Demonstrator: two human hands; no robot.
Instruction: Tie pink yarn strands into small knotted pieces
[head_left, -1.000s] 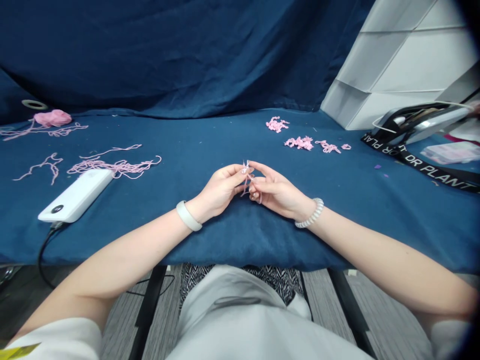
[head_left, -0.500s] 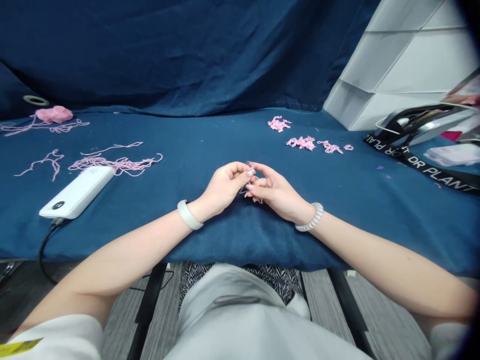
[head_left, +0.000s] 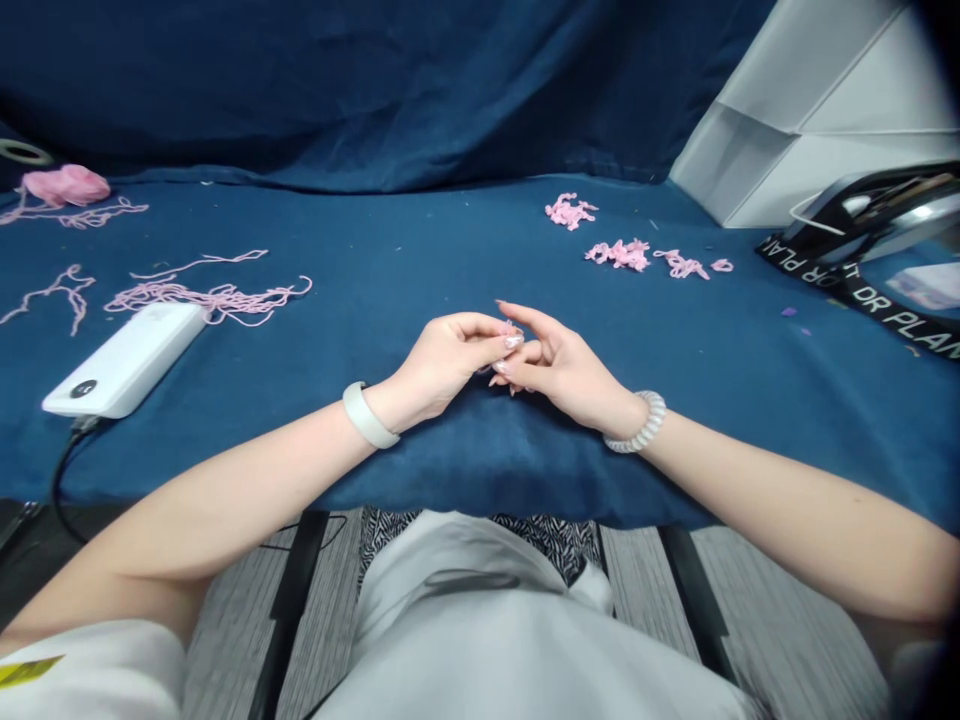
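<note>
Site: indoor craft workstation by its look — office, home or studio cannot be told. Evidence: counter [head_left: 390,270] covered in blue cloth, blue drape [head_left: 360,90] behind; pink yarn tangle [head_left: 217,297] and small pink yarn pieces [head_left: 619,254] laid out; white power bank [head_left: 127,360] with black cable [head_left: 58,480] at left; white boxes [head_left: 877,175] at right — black "DR PLANT" strap [head_left: 885,308] near them. Grey streaked floor [head_left: 240,620] below.

Held yarn [head_left: 509,327] and yarn ball [head_left: 66,185] are showing pink. Tablecloth [head_left: 390,260] is presenting blue; power bank [head_left: 131,360] is presenting white with black disc [head_left: 84,389]. Strap [head_left: 874,301] is bearing white lettering on black. Zebra-patterned fabric [head_left: 381,535] is displaying black and white.
</note>
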